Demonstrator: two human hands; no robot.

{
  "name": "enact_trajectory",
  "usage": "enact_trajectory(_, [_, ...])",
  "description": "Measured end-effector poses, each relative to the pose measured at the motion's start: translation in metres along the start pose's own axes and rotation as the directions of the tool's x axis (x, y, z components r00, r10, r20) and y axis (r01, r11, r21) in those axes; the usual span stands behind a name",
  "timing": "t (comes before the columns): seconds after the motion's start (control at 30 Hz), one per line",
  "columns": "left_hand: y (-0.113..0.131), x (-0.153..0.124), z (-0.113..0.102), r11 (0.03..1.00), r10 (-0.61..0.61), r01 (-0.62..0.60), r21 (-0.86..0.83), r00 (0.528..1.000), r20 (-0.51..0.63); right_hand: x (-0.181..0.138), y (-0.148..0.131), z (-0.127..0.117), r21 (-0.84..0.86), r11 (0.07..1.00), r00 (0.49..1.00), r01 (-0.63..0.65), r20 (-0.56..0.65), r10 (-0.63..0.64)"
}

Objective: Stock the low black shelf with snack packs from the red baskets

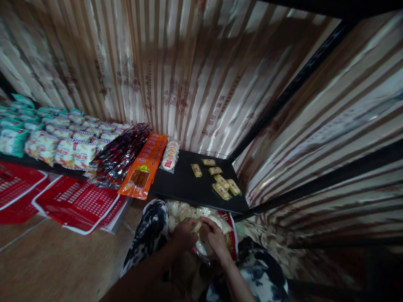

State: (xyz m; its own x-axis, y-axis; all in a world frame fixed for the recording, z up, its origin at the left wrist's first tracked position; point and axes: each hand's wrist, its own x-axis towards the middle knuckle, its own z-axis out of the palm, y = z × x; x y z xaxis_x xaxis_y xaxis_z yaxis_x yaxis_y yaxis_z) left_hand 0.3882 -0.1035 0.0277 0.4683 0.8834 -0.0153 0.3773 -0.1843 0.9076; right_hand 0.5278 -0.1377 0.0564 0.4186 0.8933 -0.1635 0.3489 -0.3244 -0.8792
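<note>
Just in front of the black shelf [176,183], below its near edge and between the person's knees, the left hand [186,233] and the right hand [215,235] meet over a small pale packet [197,227]. The left fingers look curled and closed on it, and the right thumb and fingers seem to pinch its other side, though dimness and blur hide the exact contact. The step in hand appears to be working at this packet's wrapping or sorting it by touch; which of the two, I cannot tell. From here, a move would call for a steady hold with one hand while the other frees its fingers, and for lifting clear of the shelf's front edge if the packet is to rise. Under the hands, in front of the shelf, a red container [235,241] with a white edge, apparently a basket, is filled with pale clear-bagged goods [204,212]; its deeper contents are hidden. On the shelf's right end lie six small yellow packets [221,181], some touching, others apart. Further left along the shelf come a clear pack of white rounds [171,156], an orange packet [143,167] overhanging the front edge, dark shiny packets [121,155], and rows of white bags [75,149] and green bags [13,140]. Below the shelf's left part sit red baskets [80,203], their insides not readable.
</note>
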Motion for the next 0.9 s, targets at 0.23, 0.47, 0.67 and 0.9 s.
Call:
enact_trajectory(0.23, [0.010, 0.016, -0.024, 0.959, -0.133, 0.130, -0.250, 0.991, 0.003, 0.008, -0.026, -0.004, -0.139, 0.975, 0.984, 0.175, -0.013, -0.179])
enact_trajectory(0.47, [0.026, 0.024, -0.058, 0.844, -0.233, 0.207, -0.495, 0.972, 0.010, 0.014, -0.059, -0.003, -0.039, 0.988, 0.977, 0.149, 0.160, -0.141])
enact_trajectory(0.67, [0.042, 0.034, -0.090, 0.654, -0.215, 0.158, -0.740, 0.976, 0.018, 0.019, -0.084, 0.008, 0.154, 0.987, 0.985, -0.038, 0.170, 0.011])
enact_trajectory(0.9, [0.047, 0.044, -0.118, 0.519, -0.217, 0.042, -0.854, 0.972, -0.084, 0.023, -0.108, 0.042, 0.480, 0.839, 0.967, -0.255, 0.122, 0.224])
